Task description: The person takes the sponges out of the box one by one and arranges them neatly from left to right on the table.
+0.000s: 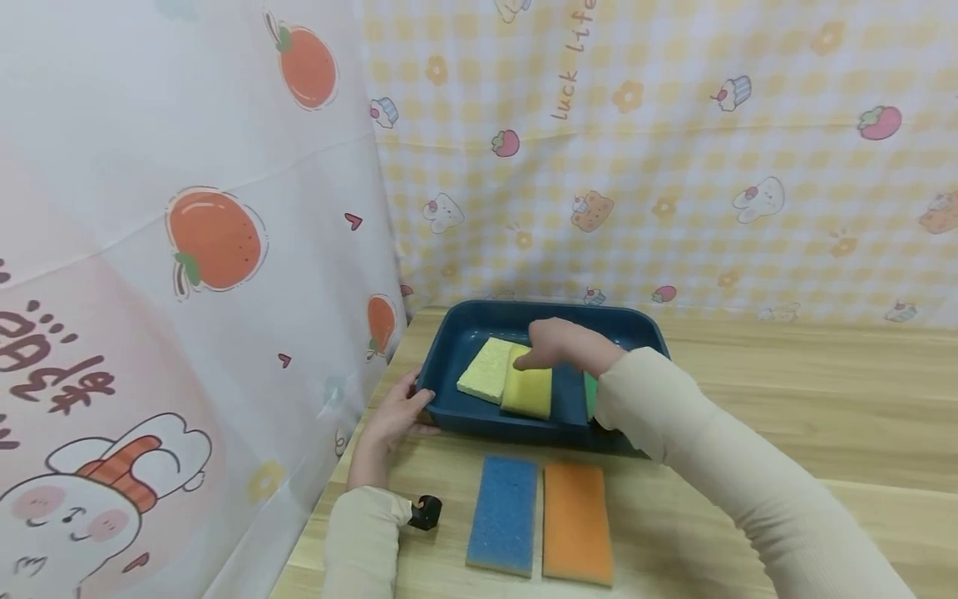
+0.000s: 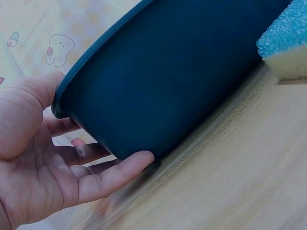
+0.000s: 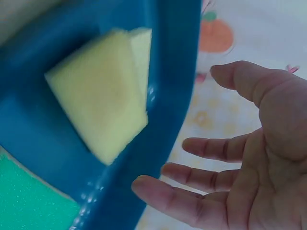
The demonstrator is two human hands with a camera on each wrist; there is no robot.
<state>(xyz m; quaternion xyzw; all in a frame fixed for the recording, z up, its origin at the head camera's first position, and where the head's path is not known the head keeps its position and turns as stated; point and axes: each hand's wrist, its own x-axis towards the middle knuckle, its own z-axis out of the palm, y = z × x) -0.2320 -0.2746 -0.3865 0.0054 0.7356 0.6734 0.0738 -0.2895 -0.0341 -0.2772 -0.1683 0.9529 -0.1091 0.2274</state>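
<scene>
A dark blue plastic basin (image 1: 486, 424) stands on the table. My left hand (image 1: 392, 416) holds its left end, thumb at the rim and fingers against the outer wall, as the left wrist view shows. Over the basin hovers my right hand (image 1: 565, 343); in the right wrist view its fingers (image 3: 192, 203) are spread and loosely bent, holding nothing. Inside the basin, a yellow sponge (image 1: 527, 395) leans partly over a pale yellow sponge (image 1: 482, 374). A green sponge (image 3: 33, 201) lies farther right, mostly hidden behind the right sleeve in the head view.
In front of the basin, a blue sponge (image 1: 503, 516) and an orange sponge (image 1: 578, 524) lie side by side on the wooden table (image 1: 748, 416). Printed curtains (image 1: 674, 166) hang behind and along the left. A black wrist mount (image 1: 426, 512) sits at the left cuff.
</scene>
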